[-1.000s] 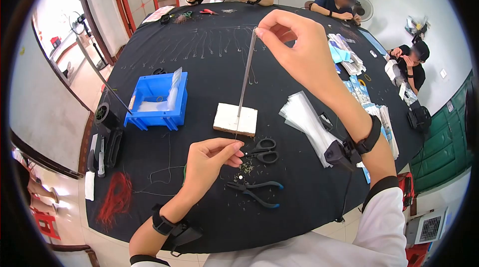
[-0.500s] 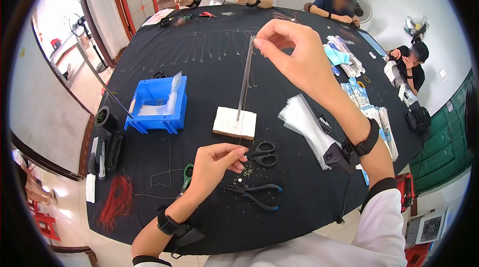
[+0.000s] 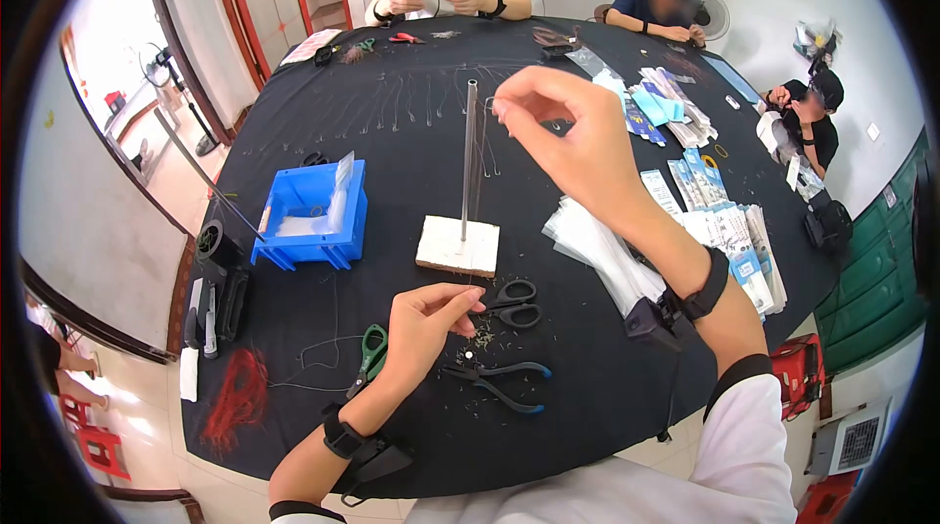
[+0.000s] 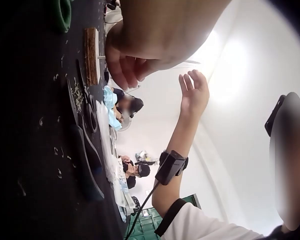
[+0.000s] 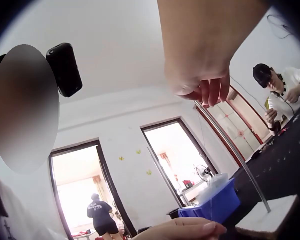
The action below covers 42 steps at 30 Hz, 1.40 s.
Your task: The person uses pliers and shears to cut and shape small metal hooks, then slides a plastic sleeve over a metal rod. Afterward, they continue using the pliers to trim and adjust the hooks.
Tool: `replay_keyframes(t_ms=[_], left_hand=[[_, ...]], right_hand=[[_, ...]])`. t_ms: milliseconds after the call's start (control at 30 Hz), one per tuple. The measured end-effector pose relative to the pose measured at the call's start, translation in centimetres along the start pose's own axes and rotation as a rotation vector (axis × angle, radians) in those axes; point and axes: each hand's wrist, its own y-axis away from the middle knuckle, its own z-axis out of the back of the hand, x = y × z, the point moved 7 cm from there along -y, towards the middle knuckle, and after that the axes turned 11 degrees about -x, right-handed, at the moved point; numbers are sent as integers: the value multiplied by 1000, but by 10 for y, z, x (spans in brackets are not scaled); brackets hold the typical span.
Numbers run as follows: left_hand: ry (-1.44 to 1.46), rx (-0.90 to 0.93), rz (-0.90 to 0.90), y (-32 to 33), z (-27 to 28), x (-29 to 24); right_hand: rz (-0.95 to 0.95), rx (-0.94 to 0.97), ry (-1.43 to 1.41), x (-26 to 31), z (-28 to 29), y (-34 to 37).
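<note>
A slim metal rod (image 3: 466,166) stands upright in a white block (image 3: 458,248) with a brown underside. Beside the rod's top, my right hand (image 3: 578,127) pinches a thin line between thumb and forefinger, a small pale loop showing at the fingertips. Below, in front of the block, my left hand (image 3: 421,323) pinches the lower part of a fine line with thumb and forefinger. Black scissors (image 3: 514,306) lie right of the left fingertips, with blue-tipped pliers (image 3: 497,382) nearer me. Green-handled scissors (image 3: 372,353) lie partly behind the left wrist.
A blue bin (image 3: 311,215) with clear bags stands left of the block. Red thread (image 3: 235,397) lies at front left. Plastic sleeves (image 3: 597,250) and printed packets (image 3: 725,230) lie on the right. Several hooked lines (image 3: 392,98) spread across the far cloth. Other people sit around the table.
My right hand has moved from the rod's top to its right and slightly down, leaving the tip in sight. The left hand has shifted slightly right, its pinch kept.
</note>
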Motion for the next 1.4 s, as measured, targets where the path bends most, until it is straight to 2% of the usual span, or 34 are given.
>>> replay_keyframes(t_ms=[167,367,400,500,567,633,667,800,900,1000,1100,1267,1300,1400], left_hand=[[0,-2,-2,-1,-1,3],[-17,-33,-32,-1,2,1],[-29,-36,-41,-1,2,0],[-77,-40,-61,4,4,-4],[-133,-36,-76,8,2,-9],[-184,-37,-86,13,0,-14],[-211,-37,-92,16,-1,-17],[-255,-73,-107,23,-5,-25],[-271,-83,-109,25,-4,-26],[-286,-75,-120,24,-5,-26],[-292,-76,-125,23,-8,-23],[-293,-56,-128,23,-10,-21],[-217,-75,-124,23,-9,-21],[-43,-116,-124,21,-7,-25]], right_hand=[[28,73,34,5,0,-7],[-235,184,179,-34,-6,27],[-318,296,241,-47,-9,39],[-821,709,89,-70,-21,92],[-1035,734,-83,-73,-34,135],[-1177,702,-314,-69,-46,162],[-1318,673,-472,-66,-52,172],[-1301,341,-818,-61,-58,159],[-1302,176,-957,-61,-47,144],[-1372,125,-1018,-70,-38,143],[-1433,170,-1073,-74,-34,149],[-1337,119,-1044,-78,-24,149],[-1301,113,-1040,-82,-22,149],[-1376,135,-1034,-84,-17,162]])
